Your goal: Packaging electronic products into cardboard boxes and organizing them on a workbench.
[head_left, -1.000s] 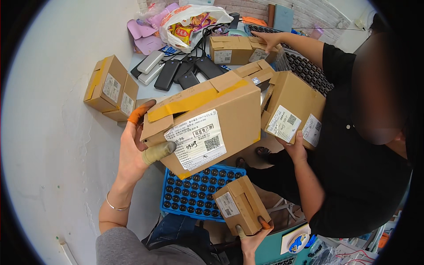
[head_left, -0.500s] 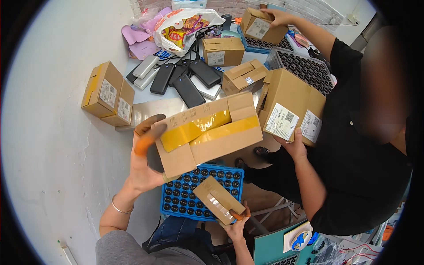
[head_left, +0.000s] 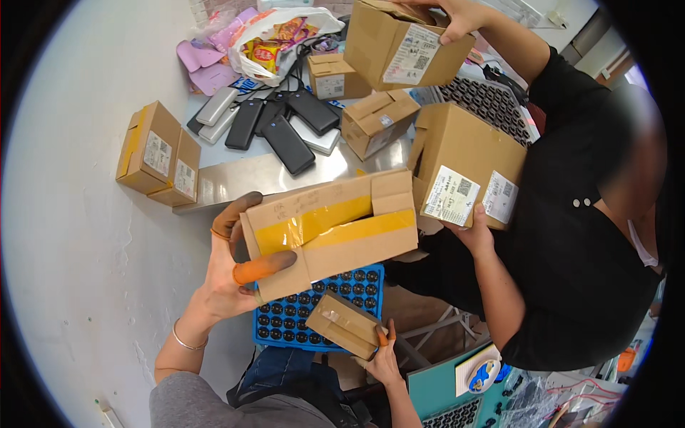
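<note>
My left hand (head_left: pixel 227 274), with orange finger covers on the thumb and index finger, grips the left end of a cardboard box (head_left: pixel 349 255) sealed with yellow tape. Its thumb presses on the taped face. Lower down, my right hand (head_left: pixel 385 362), also wearing orange finger covers, holds a smaller cardboard box (head_left: pixel 341 322) by its right end. Behind both boxes lies a blue tray (head_left: pixel 379 282) filled with rows of round black parts, partly hidden by them.
At right, a co-worker in black holds one carton (head_left: pixel 474 146) low and another carton (head_left: pixel 374 43) high. On the metal-edged table (head_left: pixel 235 184) lie several power banks (head_left: pixel 287 145), small boxes (head_left: pixel 379 121) and a snack bag (head_left: pixel 321 23). Two taped boxes (head_left: pixel 157 153) stand by the left wall.
My left thumb has come down onto the taped face of its box. The co-worker's upper carton has come nearer and now shows larger. The whole view has shifted slightly.
</note>
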A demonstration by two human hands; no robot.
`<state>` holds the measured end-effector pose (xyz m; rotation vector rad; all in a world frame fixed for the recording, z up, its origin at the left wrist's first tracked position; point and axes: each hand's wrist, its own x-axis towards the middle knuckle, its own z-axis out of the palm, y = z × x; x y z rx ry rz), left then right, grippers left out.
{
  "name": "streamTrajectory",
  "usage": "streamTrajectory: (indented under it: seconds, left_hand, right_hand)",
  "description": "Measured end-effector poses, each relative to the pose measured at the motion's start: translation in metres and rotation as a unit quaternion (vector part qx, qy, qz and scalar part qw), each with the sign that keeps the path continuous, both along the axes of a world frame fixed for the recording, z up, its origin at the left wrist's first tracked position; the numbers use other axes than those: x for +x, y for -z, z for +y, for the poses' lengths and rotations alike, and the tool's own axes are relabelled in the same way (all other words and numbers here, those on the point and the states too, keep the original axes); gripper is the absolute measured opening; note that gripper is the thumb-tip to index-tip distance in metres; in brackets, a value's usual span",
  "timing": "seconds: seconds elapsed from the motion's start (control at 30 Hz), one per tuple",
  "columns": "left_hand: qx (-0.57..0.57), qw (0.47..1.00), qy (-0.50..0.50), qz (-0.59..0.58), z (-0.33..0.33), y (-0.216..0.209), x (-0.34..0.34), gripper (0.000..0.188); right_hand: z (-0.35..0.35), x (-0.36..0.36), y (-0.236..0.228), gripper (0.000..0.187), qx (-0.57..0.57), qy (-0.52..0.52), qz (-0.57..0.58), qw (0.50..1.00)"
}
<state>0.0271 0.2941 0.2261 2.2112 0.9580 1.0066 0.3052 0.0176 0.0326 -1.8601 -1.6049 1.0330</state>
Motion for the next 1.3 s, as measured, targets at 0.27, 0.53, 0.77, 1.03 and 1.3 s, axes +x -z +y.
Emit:
streamTrajectory:
  seconds: [0.27, 0.53, 0.77, 1.03, 1.3]
  left_hand:
    - [-0.036, 0.999, 0.009, 0.006, 0.013, -0.006, 0.021, 0.049]
    - [-0.008, 0.999, 0.014, 0.036, 0.023, -0.024, 0.019, 0.052]
    - [-0.07, 0.996, 0.039, -0.047, 0.005, -0.012, 0.01, 0.067]
    - [-0.01, 0.988, 0.082, -0.133, -0.003, 0.0, 0.01, 0.074]
    - [-0.223, 0.933, 0.028, -0.282, -0.019, -0.003, 0.019, 0.075]
  right_hand:
    - [0.129, 0.024, -0.163, 0.084, 0.254, 0.055, -0.079, 0.962]
    - [0.248, 0.006, -0.252, 0.066, 0.201, -0.155, -0.215, 0.943]
    - [0.235, 0.006, -0.259, 0.068, 0.17, -0.124, -0.155, 0.965]
    - [0.188, 0.004, -0.27, 0.039, 0.273, -0.128, -0.212, 0.93]
    - [0.163, 0.011, -0.292, 0.029, 0.27, -0.103, -0.168, 0.943]
